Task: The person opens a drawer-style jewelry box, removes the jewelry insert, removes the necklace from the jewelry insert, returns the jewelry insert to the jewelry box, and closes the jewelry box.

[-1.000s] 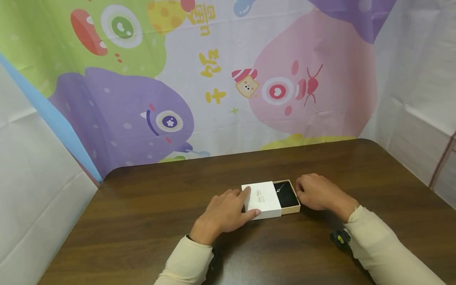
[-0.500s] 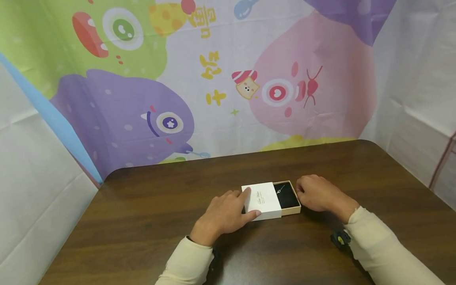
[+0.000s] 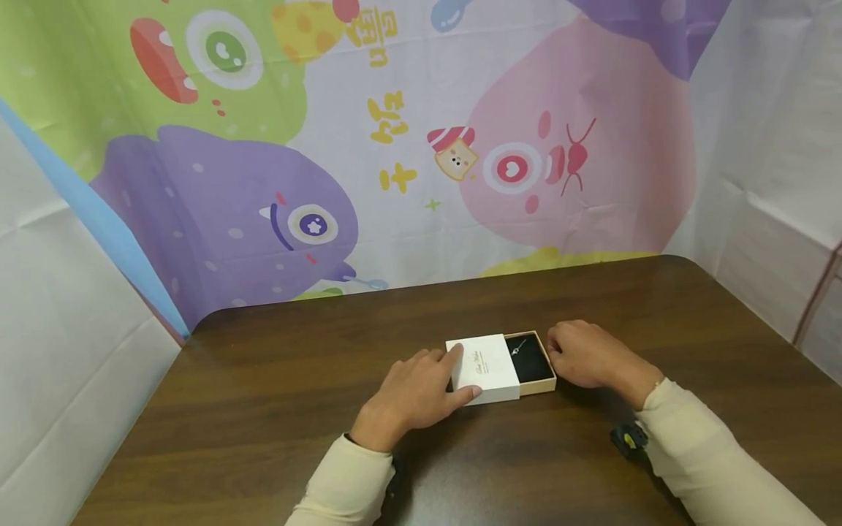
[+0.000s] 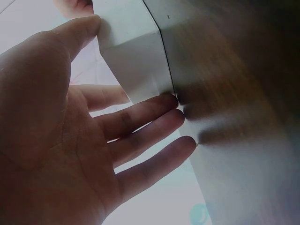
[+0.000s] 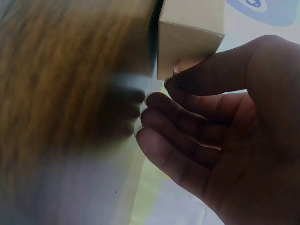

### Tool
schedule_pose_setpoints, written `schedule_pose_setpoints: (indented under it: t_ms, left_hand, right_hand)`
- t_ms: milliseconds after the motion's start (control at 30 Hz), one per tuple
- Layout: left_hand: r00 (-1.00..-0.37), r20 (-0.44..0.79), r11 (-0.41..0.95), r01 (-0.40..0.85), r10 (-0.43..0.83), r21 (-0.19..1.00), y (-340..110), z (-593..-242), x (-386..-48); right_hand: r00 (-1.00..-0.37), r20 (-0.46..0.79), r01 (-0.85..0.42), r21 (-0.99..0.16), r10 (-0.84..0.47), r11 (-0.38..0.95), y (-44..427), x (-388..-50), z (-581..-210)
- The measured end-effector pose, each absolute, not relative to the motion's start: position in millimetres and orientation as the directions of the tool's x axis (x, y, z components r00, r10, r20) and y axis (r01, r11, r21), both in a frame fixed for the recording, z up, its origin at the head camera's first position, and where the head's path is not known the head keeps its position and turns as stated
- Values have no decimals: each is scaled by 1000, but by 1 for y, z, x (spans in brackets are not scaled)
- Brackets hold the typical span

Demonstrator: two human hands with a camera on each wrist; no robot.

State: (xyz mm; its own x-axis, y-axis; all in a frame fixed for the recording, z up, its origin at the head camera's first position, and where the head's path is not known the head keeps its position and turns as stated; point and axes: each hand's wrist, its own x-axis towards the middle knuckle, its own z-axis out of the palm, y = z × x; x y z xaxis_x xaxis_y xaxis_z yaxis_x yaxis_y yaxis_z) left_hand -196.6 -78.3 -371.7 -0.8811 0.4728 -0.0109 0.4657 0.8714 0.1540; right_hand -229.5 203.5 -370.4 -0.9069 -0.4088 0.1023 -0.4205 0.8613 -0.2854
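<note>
Table (image 3: 263,409), head view: white sleeve (image 3: 495,371), tray (image 3: 538,386) part-out to my right, black pad (image 3: 531,367) inside, silver trinket (image 3: 517,349) on it; my left hand (image 3: 413,391), fingers extended, thumb and forefinger on the sleeve; my right hand (image 3: 587,356), curled, at the tray. Left wrist view: thumb touching the sleeve, three fingers straight. Right wrist view: thumb and forefinger pinching the tray's end.

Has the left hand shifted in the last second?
No visible shift: in the head view, the left hand keeps its place against the far edge of the wooden table.
</note>
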Motion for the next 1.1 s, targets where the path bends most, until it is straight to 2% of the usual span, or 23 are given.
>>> schedule_pose_setpoints:
  t_ms: [1100]
  left_hand:
    - [-880,-18,872,467,474,144,-78,-371,-197]
  right_hand:
    - [-909,98,-417,-286,-406,863,204,-230,-370]
